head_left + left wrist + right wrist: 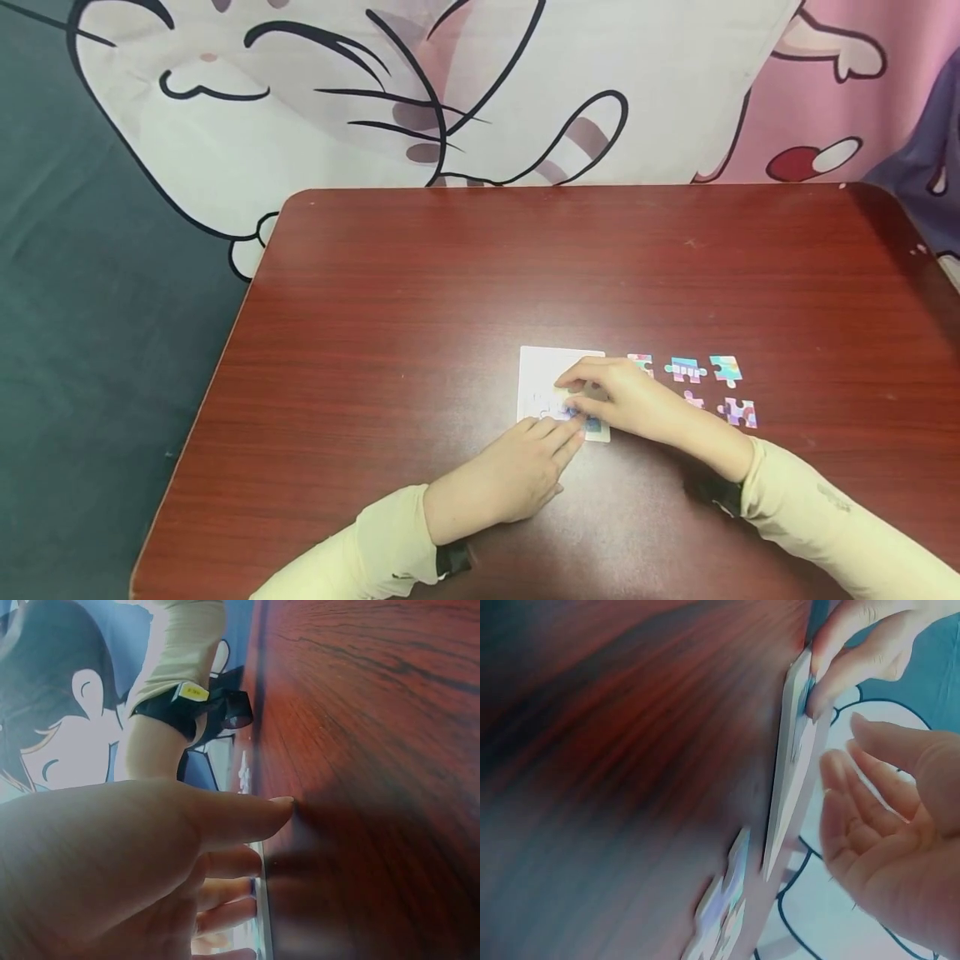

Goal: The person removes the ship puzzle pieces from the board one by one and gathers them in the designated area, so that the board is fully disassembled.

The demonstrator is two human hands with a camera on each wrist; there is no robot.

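Apparently, the step in hand is to settle a bluish puzzle piece at the near right corner of the white board: the left hand rests there with straight fingers, and the right hand, loosely curved above the board, holds nothing visible. Next should be needed a gentle, exact push. Right of the board lie loose pieces, around it spreads a shiny brown table, and beyond it hangs a cat-printed curtain.
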